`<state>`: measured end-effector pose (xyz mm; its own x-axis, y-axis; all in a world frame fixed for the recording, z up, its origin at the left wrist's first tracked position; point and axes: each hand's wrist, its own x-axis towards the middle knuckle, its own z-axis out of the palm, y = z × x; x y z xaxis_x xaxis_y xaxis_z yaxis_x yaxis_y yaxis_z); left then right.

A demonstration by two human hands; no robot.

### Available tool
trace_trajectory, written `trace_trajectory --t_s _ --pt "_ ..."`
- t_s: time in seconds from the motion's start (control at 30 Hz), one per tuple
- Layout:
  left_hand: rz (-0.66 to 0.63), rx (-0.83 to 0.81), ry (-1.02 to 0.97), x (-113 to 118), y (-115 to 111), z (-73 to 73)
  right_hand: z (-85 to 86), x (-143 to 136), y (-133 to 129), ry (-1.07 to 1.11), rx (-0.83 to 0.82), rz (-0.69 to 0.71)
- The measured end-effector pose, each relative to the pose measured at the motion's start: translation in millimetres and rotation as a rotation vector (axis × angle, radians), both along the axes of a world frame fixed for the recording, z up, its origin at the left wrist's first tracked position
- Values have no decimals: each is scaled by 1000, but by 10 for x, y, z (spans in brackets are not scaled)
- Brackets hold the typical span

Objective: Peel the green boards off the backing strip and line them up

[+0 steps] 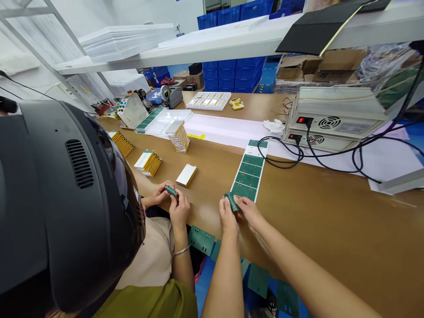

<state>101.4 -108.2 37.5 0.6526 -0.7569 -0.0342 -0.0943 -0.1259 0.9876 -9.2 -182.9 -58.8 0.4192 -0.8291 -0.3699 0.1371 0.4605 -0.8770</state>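
My left hand (228, 215) and my right hand (249, 211) meet over the front of the brown table, fingers closed on a small green piece (232, 202). Its surface matches the green labels; whether it wraps something inside I cannot tell. Just behind my hands lies a white backing strip (257, 152) with a row of green rectangular labels (248, 179), one place on it bare. To the left, a co-worker's hands (179, 210) hold a similar green piece (171, 191). Near them a white block with a yellow side (186, 175) rests on the table.
White-and-yellow stacks (148, 162) stand at left, with a taller stack (179, 136) behind. Grey power boxes (331, 119) with looping black cables (285, 163) occupy the right. Green squares (202, 240) hang along the front edge. A white shelf (205, 51) crosses above; a co-worker's dark headset (73, 198) fills the left.
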Motion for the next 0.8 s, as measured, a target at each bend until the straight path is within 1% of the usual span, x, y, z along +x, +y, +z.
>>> trace_trajectory --t_s 0.03,0.07,0.13,0.2,0.27,0.33,0.37,0.4,0.43,0.47,0.53,0.57,0.6,0.63,0.67,0.7,0.73,0.8 --pt "44 -56 25 188 49 17 -38 13 26 -3 3 -2" --pt "53 -87 38 366 85 11 -75 26 50 -2 -6 -10" --pt "51 -101 57 653 121 -66 -135 50 84 -5 -42 -31" --pt "35 -87 52 832 119 -189 -174 66 93 -10 -60 -40" --pt "-1 -84 25 896 100 -307 -203 67 82 -21 -25 -41" --pt "-62 -87 -3 822 64 -405 -234 48 59 -55 77 -31" --pt "-114 -73 -8 726 34 -455 -252 31 47 -82 147 -24" --pt "-164 -56 -8 593 -6 -514 -272 11 35 -112 214 -17" --pt "-279 2 2 432 -57 -585 -290 -11 23 -141 269 -12" --pt "-336 23 6 259 -116 -670 -306 -31 14 -167 307 -11" --pt "-424 50 7 -57 -239 -866 -323 -60 0 -220 345 -24" --pt "-538 58 0 -171 -293 -964 -321 -64 -5 -244 350 -34" --pt "-580 65 -50 -248 -336 -1050 -311 -62 -10 -253 350 -46" --pt "-597 71 -96 -289 -368 -1119 -295 -53 -16 -241 342 -55" --pt "-587 79 -137 -303 -389 -1167 -276 -41 -25 -202 319 -57" --pt "-549 88 -166 -298 -401 -1194 -256 -29 -39 -125 276 -49" --pt "-510 98 -179 -283 -405 -1201 -241 -22 -58 -27 220 -35" --pt "-464 122 -177 -242 -405 -1172 -242 -46 -102 144 117 -3"
